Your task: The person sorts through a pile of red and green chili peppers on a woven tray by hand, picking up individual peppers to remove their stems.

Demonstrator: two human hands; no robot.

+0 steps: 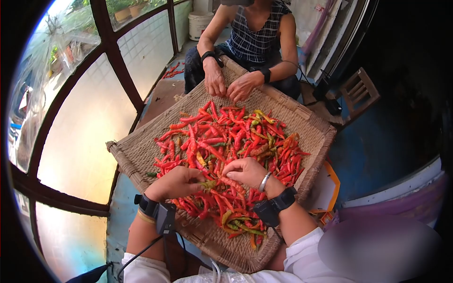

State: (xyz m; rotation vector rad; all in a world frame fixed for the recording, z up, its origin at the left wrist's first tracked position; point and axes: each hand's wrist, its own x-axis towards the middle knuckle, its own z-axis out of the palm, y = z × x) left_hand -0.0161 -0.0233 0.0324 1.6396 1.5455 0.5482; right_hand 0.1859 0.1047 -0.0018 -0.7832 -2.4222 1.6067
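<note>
A woven tray (306, 113) bears a wide heap of red chili peppers (222, 132), with some green and yellow ones among them. Over the near left part of the heap is my left hand (177, 183), its fingers closed at a yellow-green pepper (208, 184). Just to the right, my right hand (247, 173) has its thumb and fingers pinched together at a red pepper (231, 183). The two hands are close together but apart. Both wrists wear black straps with small devices, and a silver bracelet circles the right one.
Across the tray sits a person (257, 37) in a checked top, both hands at its far edge. A wooden stool (359, 92) stands at the right, a white bucket (199, 26) at the back. Framed window panels (80, 127) line the left side.
</note>
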